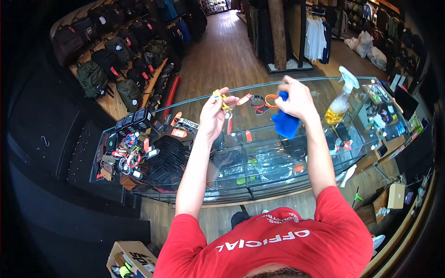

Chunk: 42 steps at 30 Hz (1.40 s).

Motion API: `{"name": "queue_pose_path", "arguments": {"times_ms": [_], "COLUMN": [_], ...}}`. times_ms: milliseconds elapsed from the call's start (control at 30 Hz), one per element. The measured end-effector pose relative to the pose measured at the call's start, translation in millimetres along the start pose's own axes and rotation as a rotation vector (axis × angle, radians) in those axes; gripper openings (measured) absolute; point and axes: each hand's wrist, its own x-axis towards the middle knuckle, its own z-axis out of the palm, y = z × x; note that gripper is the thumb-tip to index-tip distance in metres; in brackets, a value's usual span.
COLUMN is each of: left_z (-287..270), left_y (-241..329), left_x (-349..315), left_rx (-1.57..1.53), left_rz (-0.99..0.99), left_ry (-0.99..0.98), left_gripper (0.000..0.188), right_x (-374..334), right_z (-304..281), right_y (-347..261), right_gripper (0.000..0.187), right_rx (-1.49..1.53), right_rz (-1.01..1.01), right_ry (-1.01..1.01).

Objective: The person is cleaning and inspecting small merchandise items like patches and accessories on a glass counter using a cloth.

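Over the glass counter, my left hand (214, 115) is raised with its fingers pinched on a thin yellow band (224, 103). My right hand (297, 101) is closed around a blue cloth (286, 124), which hangs below the fingers. An orange ring-shaped band (267, 103) shows just left of that hand; whether the fingers touch it I cannot tell. Between the two hands lie a black bracelet (256, 99) and a red tag (244, 99). To the right of my right hand stands a clear spray bottle (337, 102) with yellow liquid and a white trigger.
The glass counter (232, 185) curves across in front of me. At its left end are a pile of colourful keychains and straps (130, 153) and black boxes (132, 121). Backpacks (92, 76) fill a rack beyond. A cardboard box (132, 257) stands at lower left.
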Motion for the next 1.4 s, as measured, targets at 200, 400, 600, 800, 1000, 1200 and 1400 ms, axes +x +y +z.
{"name": "queue_pose_path", "arguments": {"times_ms": [200,400,600,800,1000,1200,1400], "left_z": [-5,1,-7,-26,-17,-15,-30], "left_y": [0,6,13,15,10,7,11], "left_x": [-4,-3,1,3,4,4,7], "left_rx": [0.216,-0.338,-0.35,0.075,-0.059,-0.284,-0.406], "left_rz": [-0.051,-0.05,-0.005,0.002,-0.079,-0.009,0.009], "left_ry": [-0.051,-0.155,-0.103,0.173,0.15,0.224,0.166], "left_gripper": [0.039,0.041,0.042,0.049,0.05,0.036,0.018], "right_x": [4,-15,-23,-9,4,3,6], "right_z": [21,81,123,97,83,70,66], "right_y": [-24,-68,-61,-50,-35,-36,-35], "right_gripper": [0.026,0.074,0.035,0.051,0.024,0.032,0.026], "right_rx": [0.302,1.036,1.352,1.333,1.611,1.226,1.212], "right_rz": [-0.152,-0.103,0.17,0.231,0.387,0.164,0.185], "right_ry": [0.146,-0.464,-0.792,-0.461,-0.269,-0.297,-0.177]}}
